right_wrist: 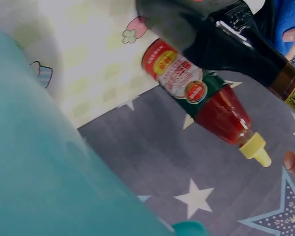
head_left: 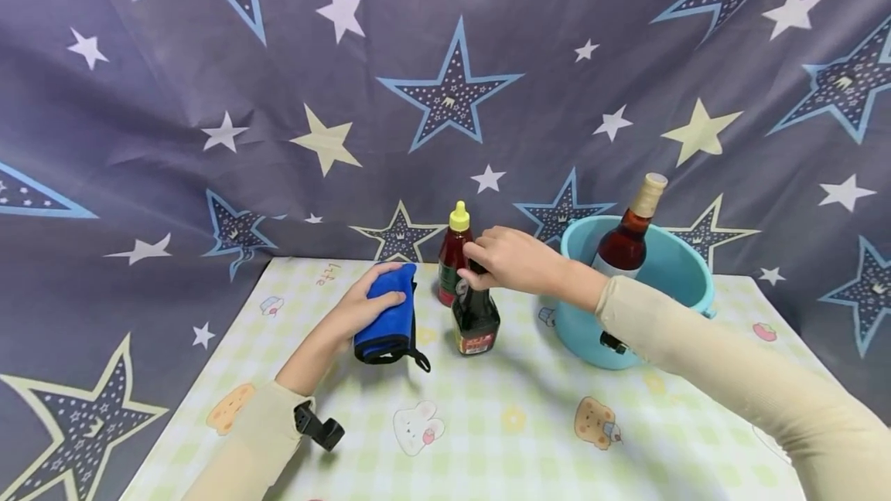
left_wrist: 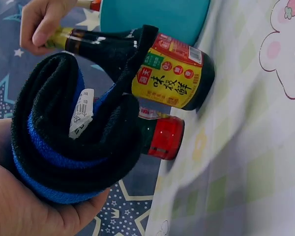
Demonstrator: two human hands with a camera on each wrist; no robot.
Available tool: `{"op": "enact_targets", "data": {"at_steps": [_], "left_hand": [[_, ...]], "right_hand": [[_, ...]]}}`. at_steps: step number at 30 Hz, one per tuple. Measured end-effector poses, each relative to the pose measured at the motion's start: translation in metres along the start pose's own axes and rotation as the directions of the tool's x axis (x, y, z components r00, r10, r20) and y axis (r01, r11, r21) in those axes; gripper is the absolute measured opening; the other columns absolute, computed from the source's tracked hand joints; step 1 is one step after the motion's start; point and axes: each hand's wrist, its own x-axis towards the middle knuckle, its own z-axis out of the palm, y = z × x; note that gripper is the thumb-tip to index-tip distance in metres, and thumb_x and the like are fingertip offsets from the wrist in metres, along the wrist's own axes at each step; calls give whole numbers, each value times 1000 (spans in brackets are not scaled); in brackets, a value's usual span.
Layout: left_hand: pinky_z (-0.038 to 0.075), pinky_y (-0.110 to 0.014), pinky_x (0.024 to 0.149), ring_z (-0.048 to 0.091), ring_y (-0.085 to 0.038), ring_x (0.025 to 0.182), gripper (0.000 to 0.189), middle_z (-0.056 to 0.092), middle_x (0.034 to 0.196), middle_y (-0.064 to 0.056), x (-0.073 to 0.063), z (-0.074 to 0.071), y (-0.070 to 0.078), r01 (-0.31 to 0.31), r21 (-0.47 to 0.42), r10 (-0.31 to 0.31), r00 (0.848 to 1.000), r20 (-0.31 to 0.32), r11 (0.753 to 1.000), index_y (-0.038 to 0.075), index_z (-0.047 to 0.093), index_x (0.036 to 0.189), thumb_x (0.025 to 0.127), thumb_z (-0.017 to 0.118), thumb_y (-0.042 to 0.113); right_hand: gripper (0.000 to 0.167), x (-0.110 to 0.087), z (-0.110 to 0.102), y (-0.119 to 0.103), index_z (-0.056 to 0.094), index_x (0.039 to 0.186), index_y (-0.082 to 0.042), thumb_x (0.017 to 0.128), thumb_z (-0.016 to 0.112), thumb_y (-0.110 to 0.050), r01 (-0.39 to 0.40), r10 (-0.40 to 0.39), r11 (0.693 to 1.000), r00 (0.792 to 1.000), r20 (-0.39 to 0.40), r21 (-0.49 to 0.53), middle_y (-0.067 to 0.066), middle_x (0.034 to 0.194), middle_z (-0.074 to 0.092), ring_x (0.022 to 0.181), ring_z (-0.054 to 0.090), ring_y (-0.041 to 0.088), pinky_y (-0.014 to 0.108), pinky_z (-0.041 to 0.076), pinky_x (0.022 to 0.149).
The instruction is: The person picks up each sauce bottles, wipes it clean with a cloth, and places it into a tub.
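Observation:
My left hand [head_left: 356,309] grips a rolled blue towel [head_left: 388,309] with black edging and a black hanging loop, over the left part of the table. A white tag shows inside the roll in the left wrist view. With curled fingers, my right hand [head_left: 513,260] holds a dark soy sauce bottle [head_left: 477,323] by its yellow-banded neck, the bottle nearly upright. Its red and yellow label [left_wrist: 167,73] faces the left wrist camera. Just behind it stands a red sauce bottle [head_left: 454,248] with a yellow nozzle cap, partly hidden by the soy sauce bottle.
On the right is a light blue bucket [head_left: 678,269], beneath my right forearm. A bottle of reddish-brown liquid [head_left: 624,242] with a gold-coloured top leans inside it. A checked cloth [head_left: 487,454] covers the table, and a star-patterned curtain [head_left: 543,14] hangs along its back edge.

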Motion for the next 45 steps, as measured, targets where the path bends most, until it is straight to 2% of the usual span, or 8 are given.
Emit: {"op": "enact_targets", "data": {"at_steps": [6,10,13,21,27,31,38,45], "left_hand": [[56,-42,81,57,-46,118,62,25,160,-26,-5,-3,-6,5,-12,-5,1000,-11,1000,33,34,157,101,61,29],[56,-41,81,56,-46,118,62,24,160,-27,-4,-3,-7,12,-26,-13,1000,-5,1000,33,34,157,101,61,28],[56,-40,81,57,-44,117,61,25,160,-26,-1,-2,-8,11,-34,-11,1000,-7,999,34,36,155,101,62,28],[57,-39,81,58,-42,115,65,26,161,-21,3,3,-8,-64,-29,64,998,-6,998,33,41,154,96,71,24],[52,-49,94,42,-47,137,71,25,166,-14,6,8,-4,-56,10,56,996,-75,998,36,43,153,91,77,25],[43,-60,105,34,-46,144,75,23,168,-12,6,10,-3,-15,11,16,992,-126,1000,37,42,154,90,78,24],[48,-52,98,39,-44,140,75,28,165,-14,6,13,-4,-2,-14,0,991,-131,1000,37,42,153,89,79,23],[44,-57,104,37,-43,142,73,27,166,-13,8,13,-4,9,3,-8,992,-126,1000,37,42,153,90,77,24]], "right_hand": [[32,1,-22,-2,49,72,-11,93,69,-25,-19,25,998,994,-106,62,-2,59,37,55,32,11,27,31,57],[33,1,-53,9,51,73,-9,99,58,-30,-67,91,988,979,-185,136,0,60,40,55,33,11,26,30,55],[33,1,-81,20,56,77,-6,98,55,-31,-96,121,988,969,-216,121,3,61,46,55,36,11,25,32,53],[37,-5,-157,48,60,77,-3,96,54,-34,-186,186,982,959,-216,19,5,62,52,55,39,11,26,32,54],[31,-27,-197,64,64,79,-5,95,61,-31,-323,313,945,940,-134,-54,2,63,56,55,39,7,23,30,56],[26,-46,-210,70,63,78,-8,94,66,-28,-398,393,914,917,-63,-81,-1,61,52,52,35,3,21,27,54],[34,-78,-212,79,57,73,-11,97,64,-34,-437,443,888,896,13,-140,-4,58,44,50,30,1,23,26,51],[34,-103,-205,87,53,72,-12,97,65,-32,-478,492,864,868,68,-156,-4,57,41,49,27,1,24,26,50]]}}
